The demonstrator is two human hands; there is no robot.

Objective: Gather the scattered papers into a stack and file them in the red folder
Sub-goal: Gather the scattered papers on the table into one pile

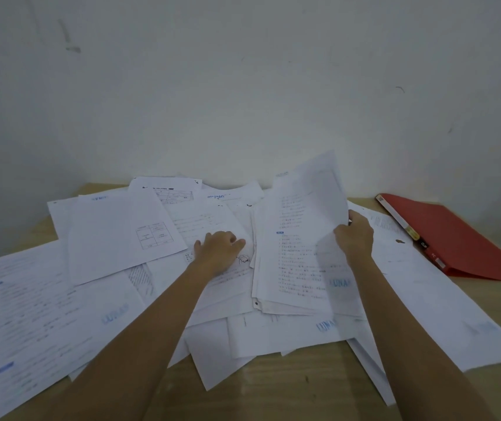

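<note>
Papers (115, 235) lie scattered and overlapping across the wooden table (303, 384). The right hand (354, 235) grips the right edge of a sheaf (300, 238), lifting it at a tilt above the pile. The left hand (218, 250) rests on the sheets in the middle with curled fingers; whether it pinches one cannot be told. The red folder (455, 238) lies closed at the table's right, beside the papers.
</note>
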